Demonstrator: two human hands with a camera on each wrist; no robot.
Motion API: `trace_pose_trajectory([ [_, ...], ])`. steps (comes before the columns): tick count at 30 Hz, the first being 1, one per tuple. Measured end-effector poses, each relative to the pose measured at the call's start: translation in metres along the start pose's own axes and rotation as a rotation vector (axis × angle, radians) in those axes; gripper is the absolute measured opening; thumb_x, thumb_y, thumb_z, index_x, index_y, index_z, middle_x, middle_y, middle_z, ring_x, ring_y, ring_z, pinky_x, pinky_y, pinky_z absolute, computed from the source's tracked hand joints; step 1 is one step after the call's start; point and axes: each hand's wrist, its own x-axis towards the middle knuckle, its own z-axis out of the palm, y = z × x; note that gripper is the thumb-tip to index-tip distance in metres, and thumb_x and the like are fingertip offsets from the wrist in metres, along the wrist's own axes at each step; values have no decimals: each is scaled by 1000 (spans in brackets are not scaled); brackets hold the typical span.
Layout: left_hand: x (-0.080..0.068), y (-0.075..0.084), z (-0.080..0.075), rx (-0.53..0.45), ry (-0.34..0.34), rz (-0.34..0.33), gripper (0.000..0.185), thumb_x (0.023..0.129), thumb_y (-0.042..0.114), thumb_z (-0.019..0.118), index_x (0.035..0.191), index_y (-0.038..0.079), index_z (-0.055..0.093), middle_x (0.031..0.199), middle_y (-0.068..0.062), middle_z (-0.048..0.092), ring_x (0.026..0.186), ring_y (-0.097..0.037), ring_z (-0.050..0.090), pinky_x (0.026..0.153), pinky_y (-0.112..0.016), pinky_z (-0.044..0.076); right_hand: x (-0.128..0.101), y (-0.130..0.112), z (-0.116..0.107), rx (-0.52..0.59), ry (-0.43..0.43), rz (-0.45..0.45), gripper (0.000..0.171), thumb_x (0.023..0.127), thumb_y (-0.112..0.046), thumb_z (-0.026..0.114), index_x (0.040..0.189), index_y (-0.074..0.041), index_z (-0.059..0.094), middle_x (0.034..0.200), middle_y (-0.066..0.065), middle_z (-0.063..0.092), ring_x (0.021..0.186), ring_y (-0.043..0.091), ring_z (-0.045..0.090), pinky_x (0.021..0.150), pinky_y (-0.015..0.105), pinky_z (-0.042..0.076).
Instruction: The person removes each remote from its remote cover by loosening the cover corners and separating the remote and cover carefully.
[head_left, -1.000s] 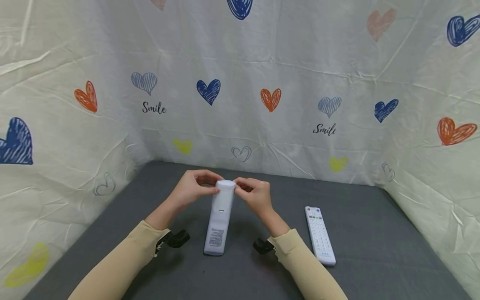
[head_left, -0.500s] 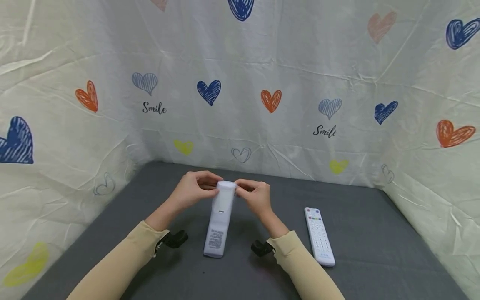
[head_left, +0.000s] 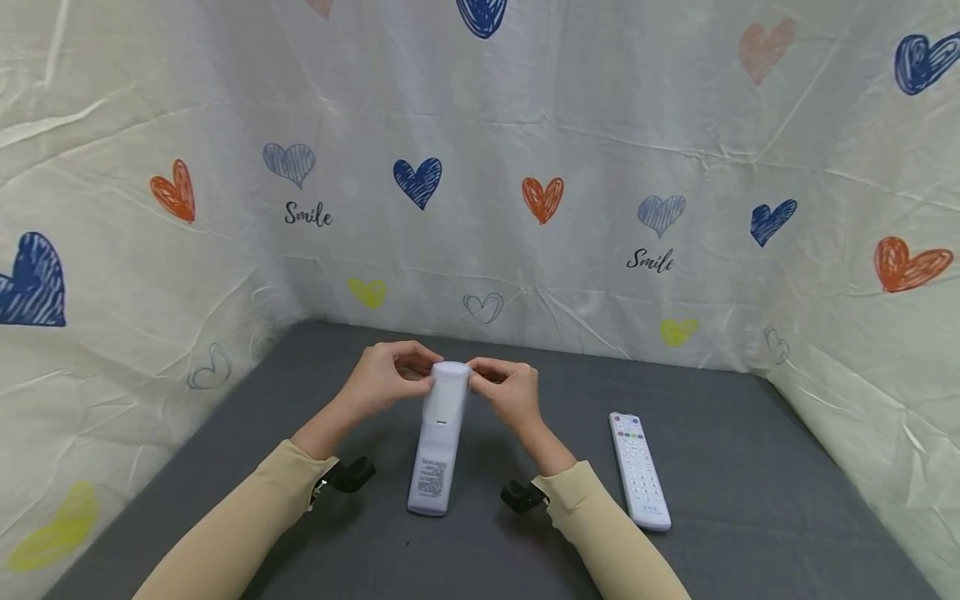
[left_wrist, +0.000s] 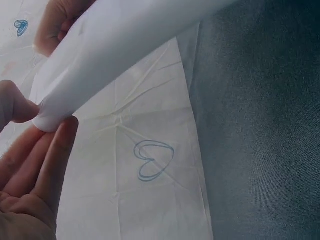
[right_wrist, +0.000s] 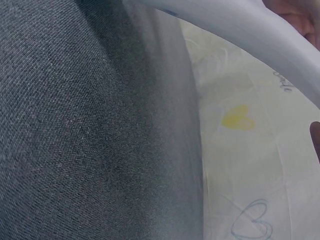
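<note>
A white remote control (head_left: 440,433) is held with its back, bearing a small slot and a printed label, toward the head camera. Its far end is raised off the table. My left hand (head_left: 382,379) pinches that far end from the left, thumb on one face and fingers on the other, as the left wrist view shows on the remote (left_wrist: 95,65). From the right, my right hand (head_left: 512,392) pinches the same end's corner between thumb and fingers. In the right wrist view the remote (right_wrist: 235,25) crosses the top, and the right fingertips are mostly out of frame.
A second white remote (head_left: 640,471) lies button side up on the dark grey tabletop (head_left: 720,467), to the right of my right forearm. White cloth (head_left: 480,250) printed with hearts and "Smile" walls the back and both sides.
Almost nothing differs. Both hands keep their pinch on the far end of the remote, which has shifted only very slightly left; the second remote stays in place.
</note>
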Motion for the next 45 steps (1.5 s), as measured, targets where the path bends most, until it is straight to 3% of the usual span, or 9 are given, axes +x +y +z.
trace_pose_trajectory([
  [14, 1, -3, 6, 78, 109, 97, 13, 82, 11, 69, 94, 15, 73, 90, -1, 72, 78, -12, 67, 66, -24, 57, 1, 2, 0, -23, -3, -72, 14, 78, 9, 65, 90, 7, 73, 79, 21, 71, 68, 31, 68, 61, 21, 56],
  [25, 3, -3, 8, 91, 142, 103, 10, 82, 10, 68, 88, 16, 74, 85, 0, 72, 72, -11, 66, 62, -25, 57, -2, 5, 0, -38, 13, -178, 13, 78, 12, 66, 88, 9, 72, 78, 22, 71, 66, 34, 68, 60, 42, 58],
  [31, 4, -4, 8, 0, 141, 66, 9, 82, 10, 68, 84, 17, 74, 83, -1, 72, 70, -15, 66, 61, -30, 56, -3, 6, 0, -27, 23, -185, 12, 78, 11, 66, 89, 10, 72, 80, 23, 71, 67, 34, 69, 61, 37, 59],
  [39, 7, -7, 5, -184, 93, -6, 5, 82, 6, 68, 85, 6, 73, 85, -7, 70, 72, -21, 66, 67, -35, 58, -4, 9, 1, 19, 9, -136, 12, 80, 10, 66, 90, 11, 72, 83, 25, 71, 69, 36, 69, 63, 28, 59],
  [45, 10, -9, 5, -259, 72, -25, 7, 82, 2, 67, 87, 0, 71, 84, -7, 69, 72, -21, 65, 69, -40, 58, -5, 9, 0, 33, 3, -109, 12, 81, 9, 64, 89, 11, 72, 83, 25, 71, 69, 36, 69, 63, 26, 58],
])
